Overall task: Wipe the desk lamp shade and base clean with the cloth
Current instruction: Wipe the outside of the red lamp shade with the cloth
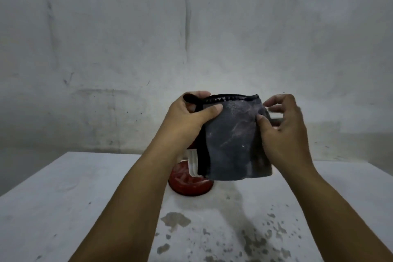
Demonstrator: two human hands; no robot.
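Observation:
A dark grey folded cloth with a black stitched top edge hangs in the air in front of me. My left hand grips its upper left corner, thumb pressed on the front. My right hand touches the cloth's right edge with the thumb, the other fingers loosely spread behind it. Behind and below the cloth stands the desk lamp: its round red base rests on the table, and a white ribbed neck rises from it. The cloth and my left hand hide the shade.
The lamp stands on a white table with dark stains and chipped spots near its front right. A scuffed grey-white wall rises close behind the table.

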